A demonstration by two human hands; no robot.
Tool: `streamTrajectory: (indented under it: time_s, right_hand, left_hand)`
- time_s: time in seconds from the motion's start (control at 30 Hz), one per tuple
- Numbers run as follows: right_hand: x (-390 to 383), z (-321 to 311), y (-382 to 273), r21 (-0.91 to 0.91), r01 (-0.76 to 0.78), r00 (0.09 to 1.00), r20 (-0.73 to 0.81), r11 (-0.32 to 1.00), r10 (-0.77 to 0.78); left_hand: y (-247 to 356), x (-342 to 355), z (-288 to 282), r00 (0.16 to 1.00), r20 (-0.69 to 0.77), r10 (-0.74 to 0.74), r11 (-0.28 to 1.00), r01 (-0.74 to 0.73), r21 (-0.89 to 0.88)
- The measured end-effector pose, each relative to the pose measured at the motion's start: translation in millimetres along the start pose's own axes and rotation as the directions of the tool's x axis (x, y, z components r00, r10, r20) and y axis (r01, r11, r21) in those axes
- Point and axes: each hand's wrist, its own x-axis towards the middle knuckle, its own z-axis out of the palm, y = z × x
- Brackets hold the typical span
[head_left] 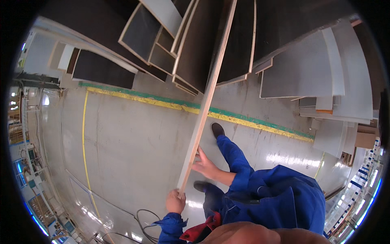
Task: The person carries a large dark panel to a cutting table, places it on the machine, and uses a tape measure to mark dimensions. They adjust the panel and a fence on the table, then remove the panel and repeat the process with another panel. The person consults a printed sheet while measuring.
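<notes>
A long, narrow, pale board edge [206,106] runs from the stacked panels at the top centre down toward me. My left hand [175,201] is closed around its near end, at the lower middle. My right hand [205,166] holds its right side a little farther up, fingers against the board and partly hidden by it. The far part of the board stands among dark panels [193,49] with light edges, where its exact extent is hard to tell.
Grey panels [300,69] lean in stacks at the right, and more dark sheets [103,69] at the upper left. Green and yellow lines [154,99] cross the grey floor. My shoes [217,129] stand below the board. Black cables [142,213] lie at the lower left.
</notes>
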Motion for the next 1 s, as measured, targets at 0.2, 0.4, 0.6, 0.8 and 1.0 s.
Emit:
streamTrajectory:
  time_s: [0.2,0.4,0.6,0.8,1.0]
  right_hand:
    - [-22,84,74,-0.327,-0.022,0.958,-0.277,0.945,-0.074]
    - [-34,97,133,-0.419,-0.171,0.840,-0.536,0.892,-0.090]
    - [-47,54,141,-0.504,-0.078,0.877,-0.445,0.860,-0.181]
    - [-31,63,81,-0.514,-0.296,0.841,-0.540,0.805,-0.036]
    - [50,-15,-44,-0.601,-0.339,0.816,-0.571,0.724,-0.092]
  left_hand:
    - [-129,-138,25,0.980,-0.001,-0.199,0.980,0.199,0.018]
    - [-284,-235,77,0.862,0.238,-0.447,0.894,0.423,0.147]
    - [-303,-225,135,0.733,0.620,-0.279,0.947,0.102,0.305]
    - [-275,-207,112,0.732,0.617,-0.289,0.926,0.050,0.374]
    - [-154,-115,76,0.750,0.628,-0.208,0.950,0.001,0.312]
